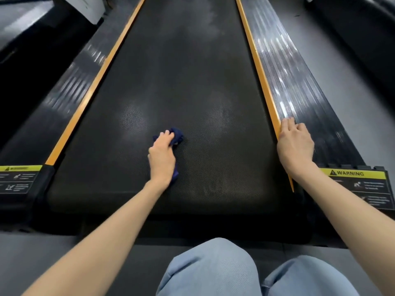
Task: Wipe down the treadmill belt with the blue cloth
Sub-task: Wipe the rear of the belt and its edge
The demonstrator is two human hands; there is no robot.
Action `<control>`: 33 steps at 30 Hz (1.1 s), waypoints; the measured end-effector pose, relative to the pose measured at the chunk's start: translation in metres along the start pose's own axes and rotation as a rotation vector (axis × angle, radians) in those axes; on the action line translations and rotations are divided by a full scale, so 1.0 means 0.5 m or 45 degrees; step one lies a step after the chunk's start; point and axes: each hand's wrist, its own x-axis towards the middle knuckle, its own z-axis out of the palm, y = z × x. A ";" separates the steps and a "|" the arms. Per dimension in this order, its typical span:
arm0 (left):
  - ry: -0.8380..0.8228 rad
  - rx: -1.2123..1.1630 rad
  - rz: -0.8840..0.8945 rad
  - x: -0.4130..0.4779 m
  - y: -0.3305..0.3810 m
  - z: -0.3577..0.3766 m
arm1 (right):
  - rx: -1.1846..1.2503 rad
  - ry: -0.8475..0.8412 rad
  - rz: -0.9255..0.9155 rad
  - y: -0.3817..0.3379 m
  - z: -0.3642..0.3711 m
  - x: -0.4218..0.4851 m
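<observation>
Two yellow warning labels flank the near end. The left label [19, 178] is blurred and its text unreadable. A left orange strip [92, 90] runs far along the belt edge.

Treadmill belt [181, 82]: dark, with pale smudges midway, far end cut off by the frame.

Left hand [161, 159]: near-centre on the belt, fingers curled round the bunched blue cloth [177, 135]. The palm hides most of the cloth; tufts show past the fingertips and beside the wrist.

Right hand [296, 144]: rests across the right orange strip [258, 67] and ribbed side rail [299, 82], fingers loose, holding nothing.

Right label [354, 173]: reads WARNING, small print illegible, its left end covered by the forearm.

Knees [213, 270]: pale blue trousers, cut off at the near edge.
</observation>
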 end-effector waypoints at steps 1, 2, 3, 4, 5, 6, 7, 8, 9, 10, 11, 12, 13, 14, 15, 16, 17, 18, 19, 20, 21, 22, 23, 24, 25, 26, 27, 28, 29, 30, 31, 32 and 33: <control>0.008 0.002 0.009 -0.010 0.014 0.011 | 0.000 -0.008 0.013 -0.003 -0.001 0.001; -0.002 -0.011 0.034 -0.020 0.031 0.025 | -0.008 -0.010 0.018 -0.004 0.001 0.003; -0.045 -0.037 0.079 -0.034 0.052 0.041 | -0.023 -0.005 0.017 -0.004 0.003 0.005; -0.109 -0.074 0.151 -0.051 0.078 0.060 | -0.037 0.000 0.014 -0.004 0.005 0.007; -0.184 -0.109 0.240 -0.072 0.107 0.079 | -0.041 0.002 0.014 -0.003 0.006 0.007; -0.256 -0.124 0.336 -0.096 0.136 0.097 | -0.039 0.007 0.011 -0.003 0.006 0.007; -0.327 -0.116 0.419 -0.118 0.164 0.111 | -0.042 0.010 0.006 -0.003 0.007 0.006; -0.389 -0.116 0.472 -0.135 0.187 0.119 | -0.054 0.014 -0.003 -0.001 0.009 0.006; -0.441 -0.106 0.510 -0.143 0.198 0.123 | -0.069 0.017 -0.014 0.002 0.010 0.005; -0.485 -0.087 0.541 -0.140 0.197 0.122 | -0.071 0.019 -0.027 0.005 0.011 0.005; -0.519 -0.058 0.568 -0.129 0.186 0.113 | -0.061 0.022 -0.042 0.008 0.011 0.004; -0.526 -0.045 0.562 -0.113 0.164 0.102 | -0.050 0.025 -0.061 0.010 0.012 0.003; -0.486 -0.053 0.514 -0.093 0.137 0.086 | -0.045 0.027 -0.079 0.012 0.011 0.002; -0.411 -0.038 0.429 -0.069 0.103 0.068 | -0.042 0.023 -0.085 0.011 0.010 0.000; -0.327 0.019 0.329 -0.043 0.065 0.046 | -0.038 0.016 -0.076 0.010 0.008 -0.001; -0.241 0.081 0.230 -0.019 0.028 0.022 | -0.034 0.010 -0.062 0.008 0.007 -0.002; -0.160 0.121 0.136 0.001 -0.005 -0.001 | -0.033 0.002 -0.048 0.006 0.006 -0.002; -0.079 0.133 0.050 0.014 -0.027 -0.020 | -0.033 -0.008 -0.036 0.004 0.005 -0.001; -0.009 0.138 -0.025 0.019 -0.037 -0.030 | -0.030 -0.017 -0.029 0.003 0.002 -0.002; 0.048 0.161 -0.066 0.018 -0.036 -0.030 | -0.023 -0.021 -0.026 0.001 0.000 -0.001; 0.082 0.184 -0.075 0.013 -0.024 -0.023 | -0.015 -0.023 -0.018 -0.001 -0.002 0.000; 0.092 0.193 -0.049 0.003 -0.008 -0.010 | -0.007 -0.027 -0.004 -0.002 -0.003 0.000; 0.081 0.178 -0.003 -0.013 0.014 0.009 | -0.004 -0.026 0.008 -0.002 -0.002 0.001; 0.042 0.149 0.056 -0.031 0.038 0.028 | -0.004 -0.024 0.014 -0.002 -0.001 0.001; -0.024 0.116 0.139 -0.056 0.066 0.049 | -0.007 -0.024 0.020 -0.004 -0.002 0.000; -0.103 0.081 0.244 -0.086 0.097 0.069 | -0.010 -0.024 0.023 -0.007 -0.003 -0.001; -0.186 0.037 0.346 -0.117 0.126 0.087 | -0.015 -0.025 0.025 -0.009 -0.004 -0.001; -0.276 -0.002 0.437 -0.146 0.154 0.104 | -0.022 -0.026 0.026 -0.011 -0.004 -0.001; -0.366 -0.034 0.528 -0.169 0.176 0.115 | -0.030 -0.024 0.024 -0.011 -0.004 -0.001; -0.449 -0.059 0.616 -0.182 0.189 0.119 | -0.035 -0.015 0.020 -0.009 -0.004 -0.001; -0.515 -0.067 0.694 -0.180 0.191 0.118 | -0.035 -0.005 0.015 -0.008 -0.003 -0.002; -0.561 -0.053 0.762 -0.166 0.185 0.112 | -0.030 0.003 0.007 -0.005 0.000 -0.002; -0.593 -0.028 0.811 -0.144 0.167 0.106 | -0.017 0.009 0.000 -0.003 0.002 -0.002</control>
